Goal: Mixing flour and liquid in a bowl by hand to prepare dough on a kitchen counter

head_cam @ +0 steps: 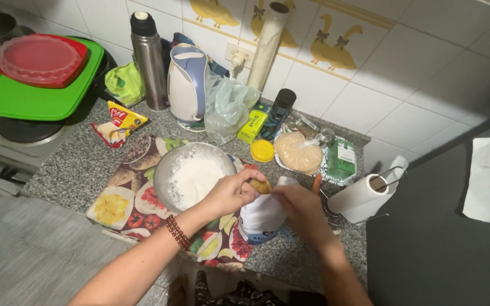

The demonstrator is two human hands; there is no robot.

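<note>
While standing over the counter (pixel 75 170), the person is gripping a white flour bag (pixel 263 218) at its top with both hands: left hand (pixel 231 192) is clenching the rim beside a small yellow piece (pixel 260 185), right hand (pixel 297 204) is pinching the fold. Bag is sitting just right of the flour bowl (pixel 191 175); soft, saggy, best held up top

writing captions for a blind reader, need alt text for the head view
Both hands, left hand and right hand, grip the top of a white paper flour bag beside a round metal bowl of white flour on a fruit-patterned placemat, on a speckled granite counter.
</note>
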